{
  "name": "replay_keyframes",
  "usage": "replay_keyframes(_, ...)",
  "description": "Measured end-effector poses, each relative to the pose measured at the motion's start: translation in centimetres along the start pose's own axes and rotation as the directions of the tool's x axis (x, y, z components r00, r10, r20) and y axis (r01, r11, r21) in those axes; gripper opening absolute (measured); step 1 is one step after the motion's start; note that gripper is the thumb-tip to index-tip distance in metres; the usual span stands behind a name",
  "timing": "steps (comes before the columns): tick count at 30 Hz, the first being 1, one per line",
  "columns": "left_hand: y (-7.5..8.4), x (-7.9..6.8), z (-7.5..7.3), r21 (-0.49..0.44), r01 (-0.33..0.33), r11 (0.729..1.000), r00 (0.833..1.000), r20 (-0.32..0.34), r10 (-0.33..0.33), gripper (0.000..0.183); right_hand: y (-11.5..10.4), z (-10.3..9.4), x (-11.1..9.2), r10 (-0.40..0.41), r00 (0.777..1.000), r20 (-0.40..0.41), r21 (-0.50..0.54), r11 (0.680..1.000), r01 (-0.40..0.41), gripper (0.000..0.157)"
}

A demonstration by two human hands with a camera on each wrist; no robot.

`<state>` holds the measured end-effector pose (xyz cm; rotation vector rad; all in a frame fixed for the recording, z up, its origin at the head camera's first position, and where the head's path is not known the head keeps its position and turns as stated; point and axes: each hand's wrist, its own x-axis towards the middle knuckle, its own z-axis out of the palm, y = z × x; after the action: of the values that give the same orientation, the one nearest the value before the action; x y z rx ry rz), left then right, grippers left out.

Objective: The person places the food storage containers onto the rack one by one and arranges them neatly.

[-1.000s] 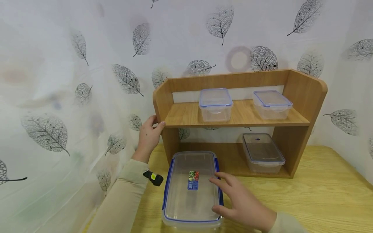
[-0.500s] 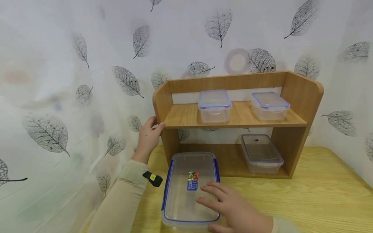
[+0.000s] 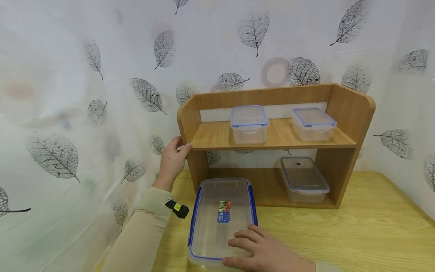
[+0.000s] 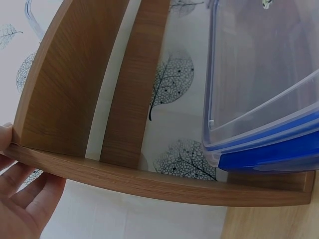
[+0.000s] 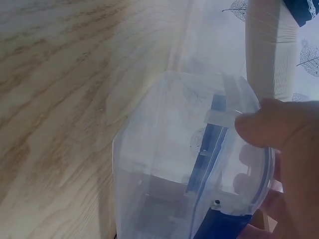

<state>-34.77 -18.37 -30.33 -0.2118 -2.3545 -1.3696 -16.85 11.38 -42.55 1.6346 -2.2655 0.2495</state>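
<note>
In the head view my left hand (image 3: 172, 160) grips the left side panel of the wooden shelf (image 3: 217, 145), its thumb on the front edge. The left wrist view shows those fingers curled round the panel. A large clear storage container (image 3: 219, 189) with blue side clips and a fruit-and-vegetable label lies in front, its far end reaching into the lower compartment's left side. My right hand (image 3: 263, 251) rests on the near right of its lid with fingers spread. In the right wrist view the thumb (image 5: 264, 122) touches the container's near end.
On the upper shelf stand two small clear containers, one left of centre (image 3: 249, 132) and one at the right (image 3: 313, 130). A flat lidded container (image 3: 309, 196) occupies the lower compartment's right side. The light wooden table (image 3: 374, 226) extends right; a leaf-patterned wall covering (image 3: 102, 181) surrounds it.
My right hand has shifted from the right edge of the large container toward its near end, over the lid. The left hand and the container stay about where they were.
</note>
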Motion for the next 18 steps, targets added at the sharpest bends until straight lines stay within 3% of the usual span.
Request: replay_keyframes(18,0.04,-0.01,0.00,0.010,-0.009,1.000,1.000,-0.003,0.009,0.047,0.28,0.30,0.53,0.052,0.999,0.003,-0.005,0.999,-0.052,0.060)
